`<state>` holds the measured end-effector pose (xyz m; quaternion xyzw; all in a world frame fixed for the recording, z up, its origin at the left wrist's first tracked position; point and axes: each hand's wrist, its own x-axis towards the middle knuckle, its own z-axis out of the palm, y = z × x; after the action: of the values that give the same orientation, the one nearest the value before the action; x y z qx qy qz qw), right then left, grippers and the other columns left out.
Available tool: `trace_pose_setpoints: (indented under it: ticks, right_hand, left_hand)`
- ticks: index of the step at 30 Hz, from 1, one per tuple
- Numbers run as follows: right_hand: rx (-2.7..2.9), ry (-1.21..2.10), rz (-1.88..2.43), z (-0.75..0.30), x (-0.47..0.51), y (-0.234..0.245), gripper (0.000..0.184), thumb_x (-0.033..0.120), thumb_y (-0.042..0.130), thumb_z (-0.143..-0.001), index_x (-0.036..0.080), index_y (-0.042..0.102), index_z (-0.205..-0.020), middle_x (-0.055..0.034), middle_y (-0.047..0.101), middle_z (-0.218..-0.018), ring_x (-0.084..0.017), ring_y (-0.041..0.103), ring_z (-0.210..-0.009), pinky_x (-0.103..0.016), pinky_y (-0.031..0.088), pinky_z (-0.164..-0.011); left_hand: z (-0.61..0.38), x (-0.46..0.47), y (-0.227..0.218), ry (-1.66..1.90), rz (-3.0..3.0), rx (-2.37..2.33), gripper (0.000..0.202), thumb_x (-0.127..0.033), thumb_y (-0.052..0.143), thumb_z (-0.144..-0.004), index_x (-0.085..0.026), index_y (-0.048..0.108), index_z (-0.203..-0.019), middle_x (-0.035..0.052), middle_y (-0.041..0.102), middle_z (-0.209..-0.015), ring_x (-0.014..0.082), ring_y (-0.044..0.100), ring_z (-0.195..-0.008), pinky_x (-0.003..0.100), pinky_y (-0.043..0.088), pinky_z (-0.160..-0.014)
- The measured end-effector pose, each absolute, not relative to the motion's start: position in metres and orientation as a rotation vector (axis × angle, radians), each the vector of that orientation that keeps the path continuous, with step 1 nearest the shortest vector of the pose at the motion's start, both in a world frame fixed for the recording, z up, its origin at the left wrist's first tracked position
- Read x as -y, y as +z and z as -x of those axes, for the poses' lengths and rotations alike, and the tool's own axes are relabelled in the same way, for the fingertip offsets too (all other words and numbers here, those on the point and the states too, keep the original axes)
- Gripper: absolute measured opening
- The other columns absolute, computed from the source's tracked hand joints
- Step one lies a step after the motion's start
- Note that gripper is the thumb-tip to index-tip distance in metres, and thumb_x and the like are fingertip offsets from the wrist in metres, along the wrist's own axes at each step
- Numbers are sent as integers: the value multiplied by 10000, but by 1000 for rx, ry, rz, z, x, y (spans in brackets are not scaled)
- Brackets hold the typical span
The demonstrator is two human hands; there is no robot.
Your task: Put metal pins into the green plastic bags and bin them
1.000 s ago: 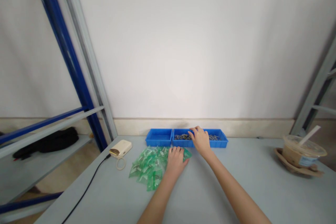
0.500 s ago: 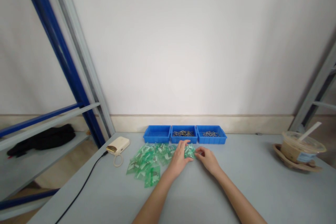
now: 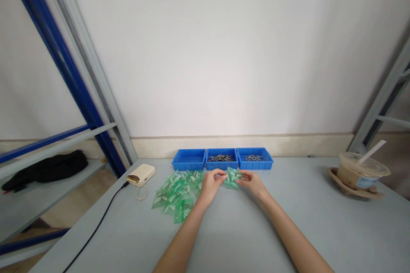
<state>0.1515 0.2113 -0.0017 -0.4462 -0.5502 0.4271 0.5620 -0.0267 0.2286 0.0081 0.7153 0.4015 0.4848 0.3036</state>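
Between my two hands is a small green see-through plastic bag (image 3: 232, 178). My left hand (image 3: 212, 183) pinches its left edge between thumb and fingers. On the other side, my right hand (image 3: 253, 181) grips the bag's right edge. What the bag contains, if anything, is too small to make out. Left of my left hand lies a pile of similar green bags (image 3: 176, 192), several with small metal pieces showing through. Behind my hands, the middle blue tray (image 3: 221, 166) and the right blue tray (image 3: 255, 165) hold loose thin metal screws or pins.
A third blue tray (image 3: 188, 165) completes the row on the left. A cream power bank (image 3: 142, 174) with a black cable (image 3: 98, 226) sits at the table's left. On the right, a lidded cup with a straw (image 3: 361, 171) stands in a cardboard holder (image 3: 350, 190).
My left hand has closed from spread fingers into a pinch on the green bag. Both hands now hold the bag between them. The whole view has shifted slightly.
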Motion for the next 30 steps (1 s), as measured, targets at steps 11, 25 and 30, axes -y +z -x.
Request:
trace_pose_setpoints:
  ticks: [11, 25, 30]
  right_hand:
    - [1347, 837, 929, -148, -202, 12, 295, 361, 735, -540, 181, 679, -767, -81, 678, -874, -236, 615, -855, -400, 433, -855]
    - [1274, 973, 938, -148, -200, 15, 337, 358, 749, -504, 164, 616, -746, -45, 663, -750, -175, 602, -716, -301, 453, -704]
    - [1233, 1011, 1073, -148, -207, 5, 485, 439, 730, -492, 147, 569, -845, 6, 594, -574, -128, 513, -523, -254, 385, -535]
  left_hand:
    - [21, -219, 14, 1427, -2115, -1085, 67, -198, 665, -667, -183, 680, -731, 33, 675, -760, 184, 595, -766, 326, 437, -781]
    - [24, -222, 15, 1417, -1913, -1014, 164, -290, 671, -643, -154, 678, -734, 54, 675, -738, 191, 615, -737, 300, 470, -734]
    - [18, -231, 2, 1309, -1662, -972, 333, -402, 671, -622, -110, 657, -780, 78, 679, -708, 204, 631, -666, 276, 484, -617]
